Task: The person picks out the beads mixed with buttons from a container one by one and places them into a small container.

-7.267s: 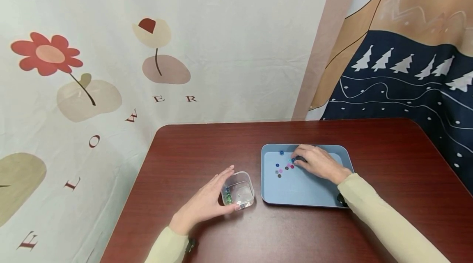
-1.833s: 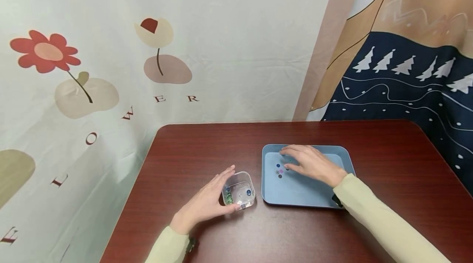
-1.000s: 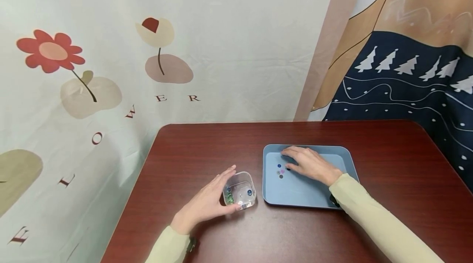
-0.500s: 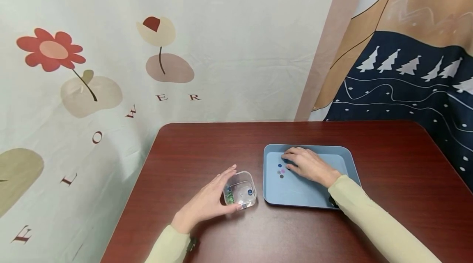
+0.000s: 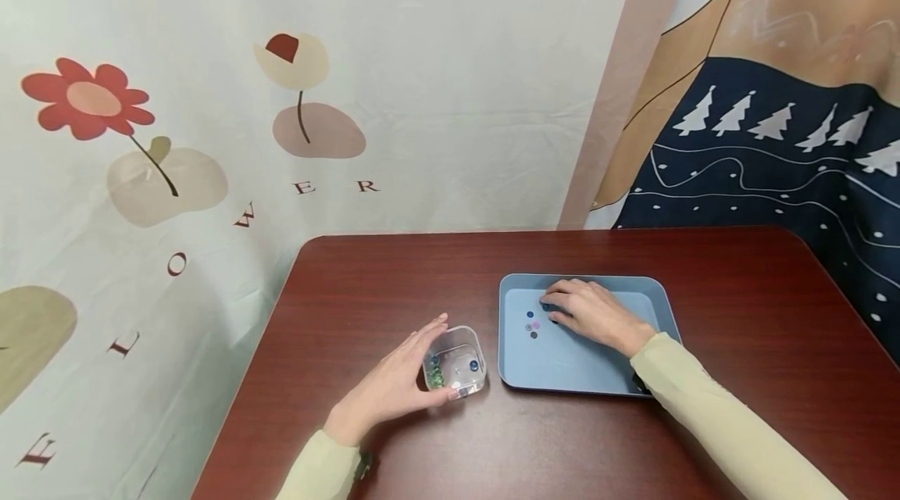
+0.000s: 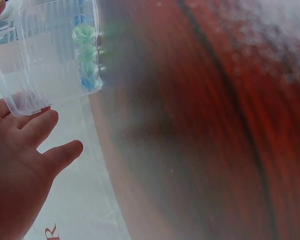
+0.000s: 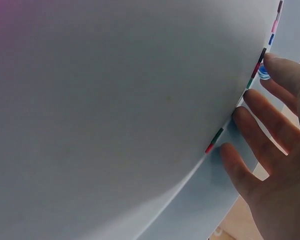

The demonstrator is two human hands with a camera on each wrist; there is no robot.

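Note:
My left hand (image 5: 390, 383) grips a clear plastic box (image 5: 481, 359) on the table, thumb at the near side and fingers on the far side. Green and blue glass marbles (image 5: 437, 376) line its left side, and one blue marble (image 5: 473, 366) sits at the right. In the left wrist view, marbles (image 6: 85, 50) show through the box wall. Over the blue tray (image 5: 562, 367), my right hand (image 5: 596, 314) pinches a blue marble (image 7: 263, 73) between thumb and forefinger; the other fingers reach down to the tray. Small flat coloured discs (image 5: 532, 326) lie left of this hand.
The tray stands right of the box on a dark red wooden table (image 5: 394, 281). More discs (image 7: 215, 140) appear edge-on beside the right fingers. Behind the table hangs a printed curtain (image 5: 450, 94).
A blue marble has appeared at the box's right side since the oldest frame, and one at the tray's far left is gone. My right thumb and forefinger have drawn together. My left hand stays put.

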